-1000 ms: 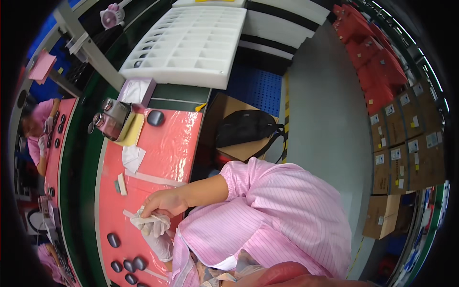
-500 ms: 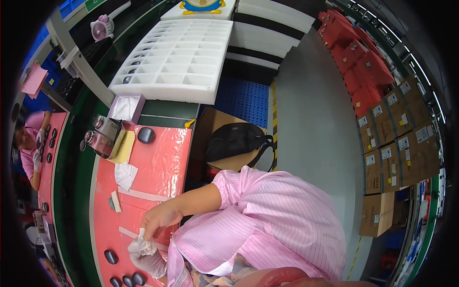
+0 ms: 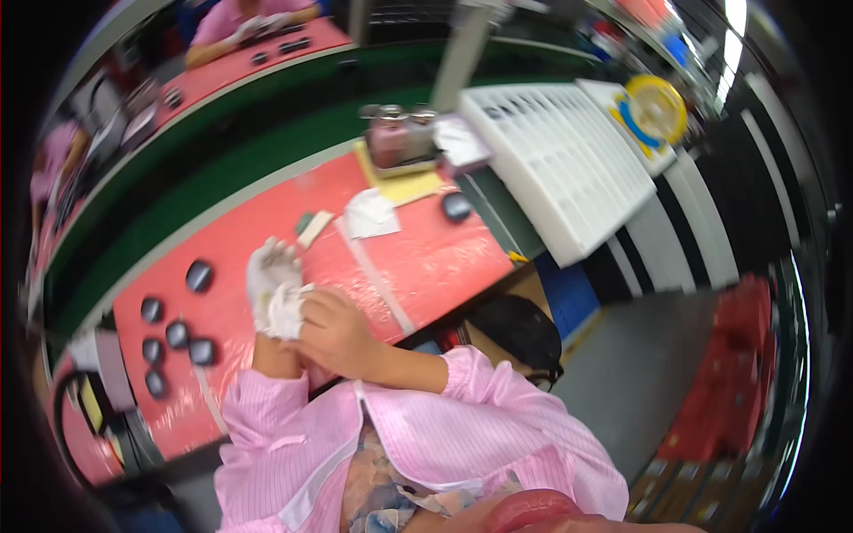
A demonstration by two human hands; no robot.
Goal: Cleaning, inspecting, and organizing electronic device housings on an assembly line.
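Observation:
My left hand (image 3: 271, 265) wears a white glove and is raised over the red table cover, its fingers apart and slightly bent. Closed on the bunched white glove cuff (image 3: 286, 311) at the left wrist is my bare right hand (image 3: 339, 336). Whether that bunched fabric belongs to the worn glove or to a second one, I cannot tell. Several dark, rounded, glossy pieces (image 3: 178, 335) lie on the table left of my hands. Beyond the fingers rests a small white and green block (image 3: 314, 229), with a folded white cloth (image 3: 371, 214) beside it.
Pump bottles (image 3: 388, 138) stand on a yellow pad (image 3: 410, 187) near a tissue box (image 3: 461, 145). One dark piece (image 3: 456, 207) lies near the table's right end. A white foam tray (image 3: 569, 231) and yellow fan (image 3: 657, 111) are farther right. Across the divider another person (image 3: 235, 25) works.
My view has swung left, showing more of the table's left end. The right hand has moved from the left fingertips to the wrist; the left fingers now point away from me.

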